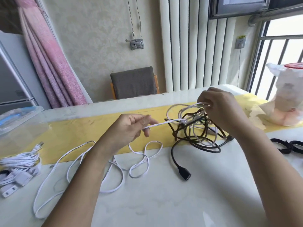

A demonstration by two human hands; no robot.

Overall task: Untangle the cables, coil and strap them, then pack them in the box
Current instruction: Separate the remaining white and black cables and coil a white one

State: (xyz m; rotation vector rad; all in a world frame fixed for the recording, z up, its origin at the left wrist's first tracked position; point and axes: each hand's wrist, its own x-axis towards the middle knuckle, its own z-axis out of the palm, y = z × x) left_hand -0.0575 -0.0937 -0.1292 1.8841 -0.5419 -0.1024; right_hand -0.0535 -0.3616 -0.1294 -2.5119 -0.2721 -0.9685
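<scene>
**White cable strung between 2 hands, knot to the right**

Head view, the only 1 we have. The left hand (pixel 131 126) pinches the white flat cable (pixel 156 125) between thumb and forefinger, the other fingers loosely curled. From that pinch the strand runs right and a touch upward, straight into the tangle (pixel 196 133) of black and white cable on the table (pixel 164 202). So the long axis is left-to-right, pointing at the knot.

On top of the tangle, the right hand (pixel 219 110) has its fingers curled round several white loops, holding them up. It is the nearer hand to the snarl. The left is nearer the loose white slack looping across the table under its wrist.

My read: the next pull goes leftward along that line. The black cable's socket end (pixel 186 174) lies nearer the viewer, pointing down-right. What looks like the clear box (pixel 16 118) sits far left, well apart.
</scene>
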